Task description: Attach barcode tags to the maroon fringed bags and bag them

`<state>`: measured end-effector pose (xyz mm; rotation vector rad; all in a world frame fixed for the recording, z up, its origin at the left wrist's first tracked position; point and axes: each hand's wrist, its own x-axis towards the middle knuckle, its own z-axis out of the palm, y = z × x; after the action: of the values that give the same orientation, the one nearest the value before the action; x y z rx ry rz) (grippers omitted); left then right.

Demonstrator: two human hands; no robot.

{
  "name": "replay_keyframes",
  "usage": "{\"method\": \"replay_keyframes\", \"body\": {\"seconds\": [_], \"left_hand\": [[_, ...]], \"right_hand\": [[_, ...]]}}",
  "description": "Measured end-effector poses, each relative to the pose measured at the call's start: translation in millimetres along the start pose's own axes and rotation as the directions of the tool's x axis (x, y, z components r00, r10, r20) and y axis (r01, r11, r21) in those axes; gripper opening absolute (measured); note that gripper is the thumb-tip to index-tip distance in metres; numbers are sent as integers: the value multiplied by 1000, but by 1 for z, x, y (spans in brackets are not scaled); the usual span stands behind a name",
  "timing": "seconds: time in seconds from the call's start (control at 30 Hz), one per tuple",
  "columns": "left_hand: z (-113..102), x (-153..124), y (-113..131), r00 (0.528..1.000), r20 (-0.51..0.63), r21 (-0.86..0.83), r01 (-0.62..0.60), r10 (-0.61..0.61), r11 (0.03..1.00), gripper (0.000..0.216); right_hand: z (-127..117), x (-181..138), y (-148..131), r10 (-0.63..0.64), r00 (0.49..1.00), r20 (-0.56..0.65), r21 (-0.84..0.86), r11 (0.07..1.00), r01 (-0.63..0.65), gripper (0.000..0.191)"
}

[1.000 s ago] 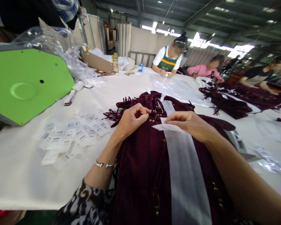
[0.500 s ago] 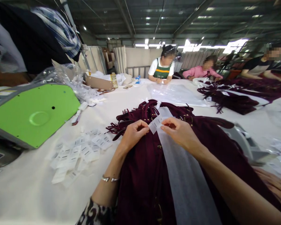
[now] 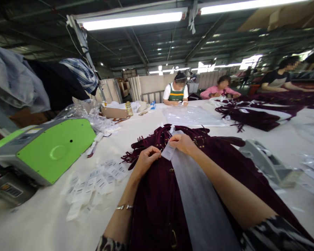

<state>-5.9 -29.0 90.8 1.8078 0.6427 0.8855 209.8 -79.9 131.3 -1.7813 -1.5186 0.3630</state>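
Observation:
Both hands are at a small white printed label (image 3: 168, 152) above a stack of maroon suede-like bags (image 3: 154, 195). My right hand (image 3: 184, 144) pinches its upper right part between thumb and fingers. My left hand (image 3: 148, 158) is closed in a pinch at the label's left edge; exactly what lies between the fingertips is small. Under the hands a long strip of pale grey sheet (image 3: 199, 195) runs down between the bags. Fringed tassels (image 3: 128, 157) and brass fittings show on the bags. Left of them lies a loose pile of similar labels (image 3: 94, 184).
A green and grey machine (image 3: 60, 150) stands at the left, with crumpled clear plastic (image 3: 86, 111) behind it. A grey tape dispenser-like device (image 3: 269, 162) sits to the right. Across the table are several co-workers, clear plastic sheets (image 3: 193, 115) and more maroon bags (image 3: 261, 116).
The camera view has tilted up. My right hand has moved its pinch to the label's upper part, and the label hangs lower from it. My left hand stays at its left edge.

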Motion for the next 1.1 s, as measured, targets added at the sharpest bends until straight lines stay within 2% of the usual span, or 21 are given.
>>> {"method": "replay_keyframes", "body": {"seconds": [0.13,0.17,0.23,0.33,0.4,0.47,0.53,0.6,0.7,0.8,0.9,1.03,1.1], "left_hand": [[-10,5,4,981,-158,-209,78,-112,975,25],[-12,8,10,968,-212,-226,82,-131,971,27],[-11,11,25,963,-245,-211,60,-112,976,27],[0,12,52,990,-132,4,45,-45,999,30],[11,8,64,997,-78,206,40,-25,978,32],[19,6,67,994,-109,344,37,0,938,32],[25,6,66,987,-155,414,30,38,910,32],[29,8,62,985,-155,459,4,75,888,32],[35,9,55,981,-161,467,-20,107,884,33],[42,2,48,968,-231,416,8,97,910,29],[47,-4,40,951,-290,333,-1,104,943,23],[40,0,37,947,-305,269,-17,102,963,17],[34,4,39,935,-338,256,-23,112,966,16]], "right_hand": [[-2,-14,-18,-87,996,-9,86,992,88,10],[0,-16,-23,-102,995,1,98,990,101,10],[5,-19,-30,-157,986,60,137,980,147,20],[15,-19,-31,-164,980,117,228,965,134,20],[18,-21,-27,-113,984,140,303,951,66,17],[18,-23,-21,-80,975,209,453,891,-24,14],[16,-23,-14,-76,958,277,608,786,-113,10],[15,-23,-8,-68,957,283,675,723,-148,9],[17,-25,-6,-54,977,207,626,774,-90,9],[23,-32,-8,-85,991,107,552,834,12,14],[28,-36,-8,-117,993,-5,490,865,105,11],[33,-30,-5,-202,973,-113,309,924,228,11],[32,-28,-4,-213,964,-161,246,937,248,11]]}}
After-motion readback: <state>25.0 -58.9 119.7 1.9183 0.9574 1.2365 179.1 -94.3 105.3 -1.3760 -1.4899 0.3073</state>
